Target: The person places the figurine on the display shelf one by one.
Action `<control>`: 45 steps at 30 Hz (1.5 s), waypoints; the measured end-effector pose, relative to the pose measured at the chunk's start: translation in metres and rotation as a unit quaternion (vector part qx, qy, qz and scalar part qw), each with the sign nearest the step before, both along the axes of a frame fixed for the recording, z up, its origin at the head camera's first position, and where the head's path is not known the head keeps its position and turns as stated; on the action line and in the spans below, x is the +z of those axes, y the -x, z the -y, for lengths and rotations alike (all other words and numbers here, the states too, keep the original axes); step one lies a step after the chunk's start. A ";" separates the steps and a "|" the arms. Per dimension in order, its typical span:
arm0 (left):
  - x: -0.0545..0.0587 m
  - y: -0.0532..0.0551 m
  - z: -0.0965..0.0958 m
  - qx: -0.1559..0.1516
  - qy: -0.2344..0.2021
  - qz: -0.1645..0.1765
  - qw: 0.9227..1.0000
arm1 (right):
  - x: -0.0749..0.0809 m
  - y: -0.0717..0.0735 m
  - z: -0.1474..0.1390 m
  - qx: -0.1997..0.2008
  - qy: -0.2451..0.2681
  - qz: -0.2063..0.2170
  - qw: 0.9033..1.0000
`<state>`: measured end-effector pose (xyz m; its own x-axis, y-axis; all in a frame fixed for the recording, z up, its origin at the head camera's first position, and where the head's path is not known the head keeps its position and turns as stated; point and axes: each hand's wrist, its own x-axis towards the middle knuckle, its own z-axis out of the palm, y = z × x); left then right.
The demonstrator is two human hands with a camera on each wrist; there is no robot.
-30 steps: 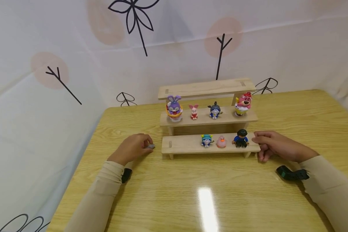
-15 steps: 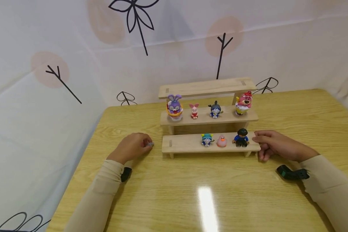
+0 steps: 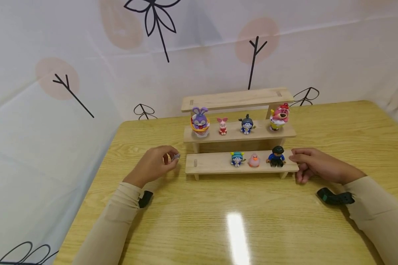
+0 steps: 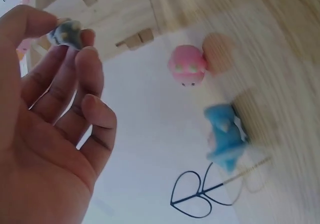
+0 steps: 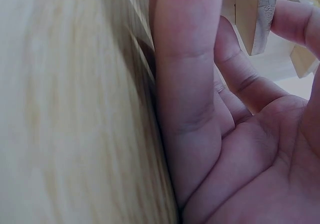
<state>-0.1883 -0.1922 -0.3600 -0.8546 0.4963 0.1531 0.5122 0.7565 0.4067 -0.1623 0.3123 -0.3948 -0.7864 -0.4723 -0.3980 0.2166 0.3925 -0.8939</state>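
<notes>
My left hand [image 3: 154,165] pinches a small grey figurine [image 4: 66,33] with pale spots between thumb and fingers, just left of the lowest shelf. In the head view only a sliver of that figurine [image 3: 175,156] shows. At the right end of the wooden tiered shelf [image 3: 212,163], my right hand [image 3: 318,165] grips the lowest board, thumb on top and fingers curled below. The board's end [image 5: 260,22] stands between thumb and finger in the right wrist view. A blue-horned figure [image 3: 237,159], a pink duck [image 3: 254,161] and a black-capped figure [image 3: 276,156] occupy this board.
The middle board carries a purple rabbit [image 3: 200,122], a small pig [image 3: 222,126], a dark-haired figure [image 3: 247,124] and a pink bear [image 3: 279,117]. A pink toy [image 4: 187,64] and a blurred blue toy [image 4: 225,134] appear in the left wrist view. Patterned cloth [image 3: 199,55] hangs behind the table.
My left hand has risen slightly and shifted right toward the lowest board, carrying the grey figurine. The right hand keeps its hold on the shelf's end.
</notes>
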 end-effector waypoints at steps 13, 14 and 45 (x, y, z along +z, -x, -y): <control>0.006 -0.015 -0.023 -0.060 -0.066 -0.054 0.995 | 0.000 0.000 -0.001 0.000 0.001 0.004 1.000; 0.006 -0.016 -0.026 -0.062 -0.067 -0.055 0.994 | 0.000 0.001 -0.001 0.000 0.000 0.004 1.000; 0.009 -0.018 -0.081 -0.133 -0.078 -0.045 0.987 | 0.001 -0.001 0.001 0.000 0.002 -0.003 1.000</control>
<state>-0.1708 -0.1114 -0.3505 -0.6761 0.6664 0.3143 0.7239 0.5215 0.4516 -0.1612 0.3111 -0.3934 -0.7890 -0.4737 -0.3912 0.2116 0.3882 -0.8970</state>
